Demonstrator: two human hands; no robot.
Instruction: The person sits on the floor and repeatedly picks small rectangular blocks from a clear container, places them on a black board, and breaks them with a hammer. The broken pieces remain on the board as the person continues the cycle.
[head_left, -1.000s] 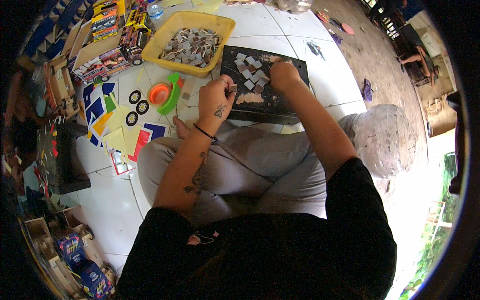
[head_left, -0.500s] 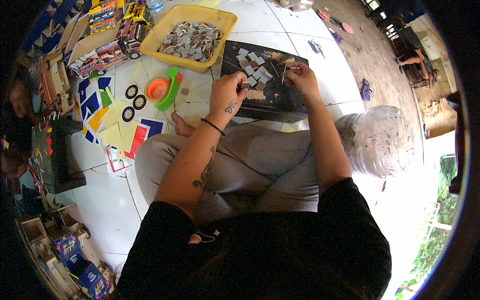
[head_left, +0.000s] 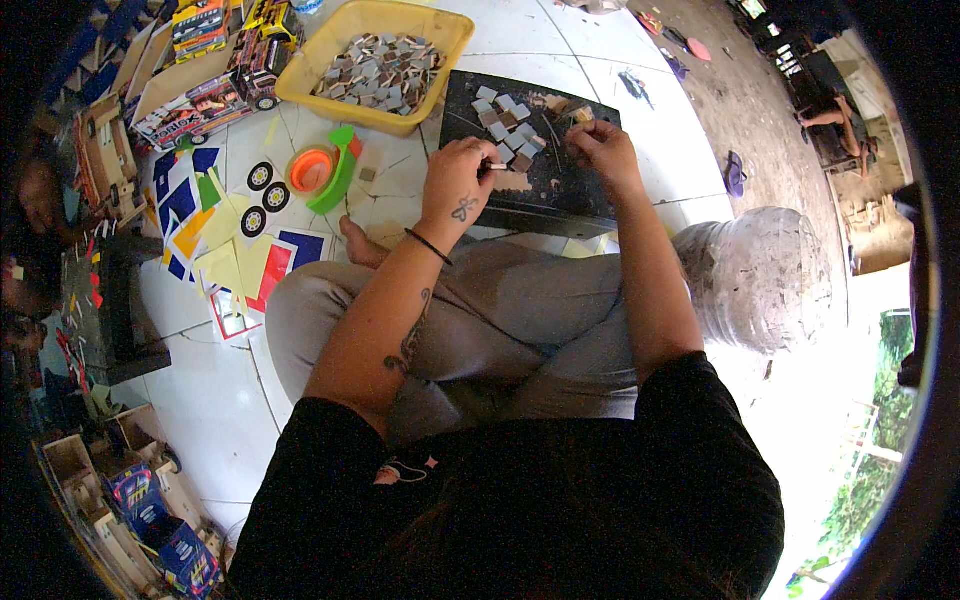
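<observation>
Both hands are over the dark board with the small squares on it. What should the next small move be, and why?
Probably lower the left hand with its thin stick onto the nearest square on the dark board. The stick's tip points at the cluster of small squares, and the right hand rests beside the cluster, seemingly ready to steady a piece.

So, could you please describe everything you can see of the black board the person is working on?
The black board is a flat, dark rectangular panel lying on the white tiled floor in front of the person's crossed legs, beside the yellow tub. Small square grey and brown tiles lie clustered on its upper left part. The left hand hovers over its left edge holding a small pale piece; the right hand rests over its middle.
</observation>
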